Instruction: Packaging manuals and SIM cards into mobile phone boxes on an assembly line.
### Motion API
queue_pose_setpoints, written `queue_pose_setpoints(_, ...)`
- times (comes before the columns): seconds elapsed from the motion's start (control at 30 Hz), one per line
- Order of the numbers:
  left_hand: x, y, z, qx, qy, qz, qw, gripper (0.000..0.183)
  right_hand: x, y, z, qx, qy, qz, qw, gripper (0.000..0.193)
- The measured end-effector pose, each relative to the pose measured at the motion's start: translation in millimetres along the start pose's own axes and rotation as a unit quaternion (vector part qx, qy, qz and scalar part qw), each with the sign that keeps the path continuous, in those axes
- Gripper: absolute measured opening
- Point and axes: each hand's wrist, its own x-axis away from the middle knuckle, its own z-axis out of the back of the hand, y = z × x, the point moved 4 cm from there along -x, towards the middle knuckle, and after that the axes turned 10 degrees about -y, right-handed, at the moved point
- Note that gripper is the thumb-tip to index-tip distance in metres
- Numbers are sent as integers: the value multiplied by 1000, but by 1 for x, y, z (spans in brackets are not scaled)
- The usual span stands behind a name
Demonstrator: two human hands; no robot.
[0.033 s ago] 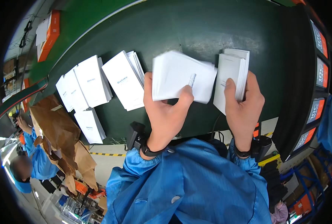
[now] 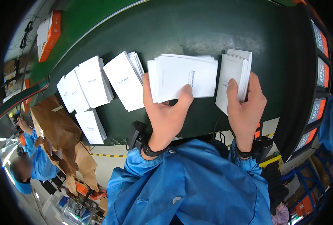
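Note:
My left hand (image 2: 167, 110) grips a stack of white booklets (image 2: 174, 77), thumb on top and fingers hidden beneath. The stack lies crosswise and its sheets are slightly fanned, with blurred edges. My right hand (image 2: 246, 101) is closed around another stack of white booklets (image 2: 229, 77), held lengthwise with the thumb on its face. A small gap separates the two held stacks. Just left of my left hand, a pile of white booklets (image 2: 123, 82) lies on the dark green table (image 2: 166, 26). Further left are more booklet piles (image 2: 93, 82), and a smaller one (image 2: 90, 125) lies nearer me.
Torn brown paper (image 2: 56, 120) hangs at the table's left end. An orange box (image 2: 53, 35) stands far left. Along the right edge runs a black rack with orange-and-grey boxes (image 2: 319, 75). A person in blue (image 2: 43, 161) is at the lower left.
The stack in my left hand has turned to lie more level, and its sheets have shifted into a slight fan to the left. My right hand has barely moved.

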Motion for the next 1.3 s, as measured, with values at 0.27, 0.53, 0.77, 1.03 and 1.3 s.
queue_pose_setpoints(0.27,-3,1,-8,318,-27,108,941,54,7,1,0,-21,23,17,999,29)
queue_pose_setpoints(0.53,10,-1,-7,199,-11,26,980,56,10,0,1,-61,44,11,997,29)
queue_pose_setpoints(0.77,19,7,-12,-297,60,-294,906,47,5,-8,-15,-80,39,-9,996,32)
queue_pose_setpoints(1.03,13,0,-20,-152,-133,-162,966,54,-6,-6,-23,-68,-81,43,993,44)
queue_pose_setpoints(1.3,5,-10,-18,-133,-177,-95,971,57,5,-3,-24,-72,-152,51,984,42)
